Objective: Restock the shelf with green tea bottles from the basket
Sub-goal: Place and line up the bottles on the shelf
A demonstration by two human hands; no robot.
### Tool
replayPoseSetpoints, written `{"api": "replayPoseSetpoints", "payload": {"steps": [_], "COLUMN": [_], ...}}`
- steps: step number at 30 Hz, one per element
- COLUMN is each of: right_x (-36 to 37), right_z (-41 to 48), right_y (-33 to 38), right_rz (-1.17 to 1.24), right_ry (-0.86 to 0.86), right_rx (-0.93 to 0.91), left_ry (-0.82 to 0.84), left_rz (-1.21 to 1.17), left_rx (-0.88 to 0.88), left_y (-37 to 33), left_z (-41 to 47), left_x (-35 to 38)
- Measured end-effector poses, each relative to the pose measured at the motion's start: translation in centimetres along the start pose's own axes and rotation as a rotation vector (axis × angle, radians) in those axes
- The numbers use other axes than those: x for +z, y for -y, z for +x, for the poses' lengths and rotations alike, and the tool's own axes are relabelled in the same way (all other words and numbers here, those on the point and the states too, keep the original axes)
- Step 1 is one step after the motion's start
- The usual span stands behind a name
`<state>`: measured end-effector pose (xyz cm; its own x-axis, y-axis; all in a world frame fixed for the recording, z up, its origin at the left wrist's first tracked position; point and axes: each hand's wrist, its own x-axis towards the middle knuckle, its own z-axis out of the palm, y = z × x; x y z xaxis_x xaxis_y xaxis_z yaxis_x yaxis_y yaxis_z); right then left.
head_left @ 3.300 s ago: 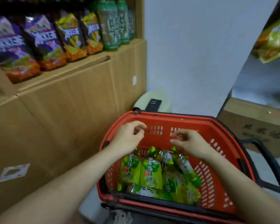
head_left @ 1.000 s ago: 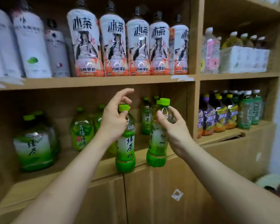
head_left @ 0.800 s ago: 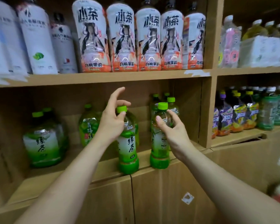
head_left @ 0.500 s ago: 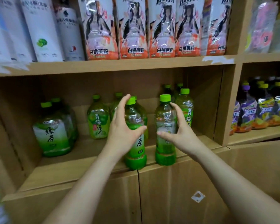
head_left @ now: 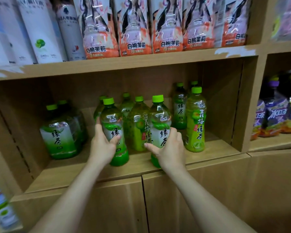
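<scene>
Two green tea bottles stand upright near the front edge of the cardboard shelf (head_left: 208,155). My left hand (head_left: 102,145) wraps the lower body of the left green tea bottle (head_left: 113,125). My right hand (head_left: 170,148) grips the right green tea bottle (head_left: 159,121) low on its side. Behind them stand several more green bottles, among them a plum green tea bottle (head_left: 140,125) and a taller one (head_left: 195,120) to the right. The basket is out of view.
Two large green tea jugs (head_left: 60,133) sit at the shelf's left. The shelf board above (head_left: 124,64) carries white and peach-label bottles. A cardboard divider (head_left: 248,105) bounds the right; purple-label drinks (head_left: 274,118) lie beyond it. Cabinet doors (head_left: 141,207) are below.
My hands slid down from the bottle necks to the lower bodies. Both bottles moved deeper onto the shelf, and the camera came closer.
</scene>
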<state>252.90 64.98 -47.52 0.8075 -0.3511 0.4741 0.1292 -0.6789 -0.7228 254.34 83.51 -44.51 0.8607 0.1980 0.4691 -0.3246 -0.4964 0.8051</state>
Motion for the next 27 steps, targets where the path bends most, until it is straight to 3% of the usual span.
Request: {"api": "replayPoseSetpoints", "payload": {"steps": [3, 5, 7, 10, 13, 15, 19, 27], "right_x": [-0.2, -1.0, -2.6, -6.1, -8.5, -8.7, -7.1, -6.3], "right_z": [0.2, 0.0, -0.3, 0.2, 2.7, 4.6, 6.6, 9.4], "right_y": [-0.3, -0.9, -2.0, -3.7, -6.2, -7.8, -9.3, -10.5], "right_rz": [-0.025, -0.027, 0.015, 0.162, 0.268, 0.326, 0.344, 0.174], "right_ry": [0.037, 0.090, 0.081, -0.085, -0.183, -0.083, 0.091, 0.031], "right_rx": [-0.018, -0.054, -0.089, -0.124, -0.005, 0.113, 0.185, 0.175], "left_ry": [-0.160, -0.342, -0.269, 0.034, 0.099, 0.111, 0.123, 0.180], "left_rz": [0.167, 0.301, 0.297, 0.203, 0.134, 0.129, 0.162, 0.169], "left_rx": [0.078, 0.324, 0.474, 0.272, 0.097, 0.043, 0.065, 0.074], "left_y": [-0.8, -1.9, -3.1, -3.9, -3.7, -3.6, -3.9, -4.9], "left_z": [-1.3, -3.2, -5.2, -6.3, -5.9, -5.7, -5.1, -2.5], "left_x": [0.2, 0.8, 2.4, 5.9, 8.5, 9.5, 11.1, 15.9]}}
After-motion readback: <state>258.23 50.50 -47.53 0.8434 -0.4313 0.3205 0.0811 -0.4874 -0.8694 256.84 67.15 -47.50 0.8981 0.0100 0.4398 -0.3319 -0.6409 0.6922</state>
